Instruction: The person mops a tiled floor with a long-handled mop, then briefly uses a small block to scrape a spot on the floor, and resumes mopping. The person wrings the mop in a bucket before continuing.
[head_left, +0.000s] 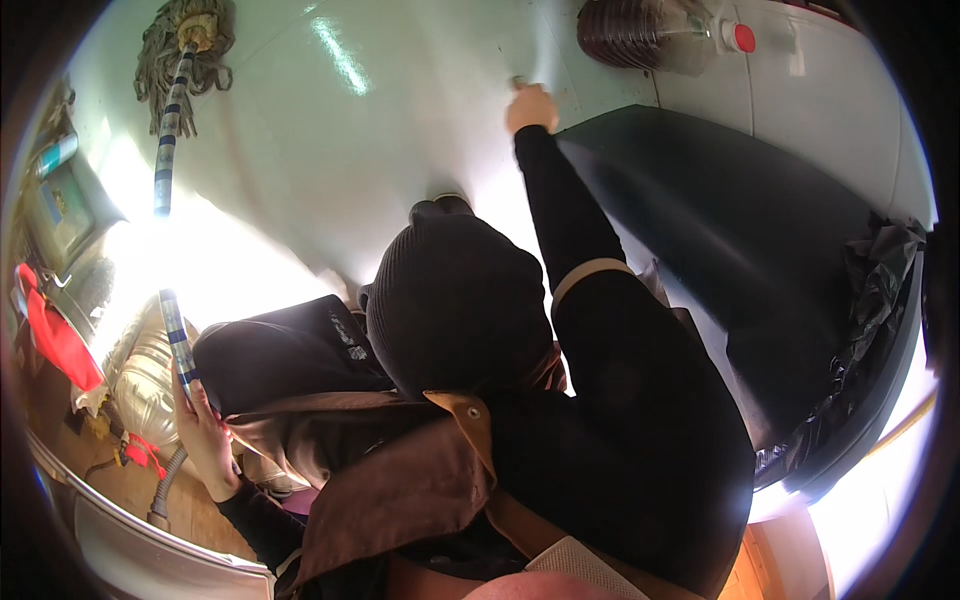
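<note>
My left hand (204, 442) grips the lower end of a mop handle (168, 169) banded in blue and white. Its grey string mop head (184, 56) lies on the pale floor at the upper left. Strong glare hides part of the handle. My right arm reaches forward, and my right hand (532, 110) is low over the floor, blurred, with its fingers bunched. A small brownish tip shows at the fingers; I cannot tell whether it is a held thing. My bent legs in dark trousers (457, 300) and a brown apron (405, 495) fill the middle.
A dark grey plastic bin (750, 225) with a black bin bag (870, 292) stands at the right. Beyond it lies a large plastic bottle (645, 36) of dark liquid with a red cap. At left are a clear plastic bottle (146, 386), a red object (56, 330) and a grey corrugated hose (166, 487).
</note>
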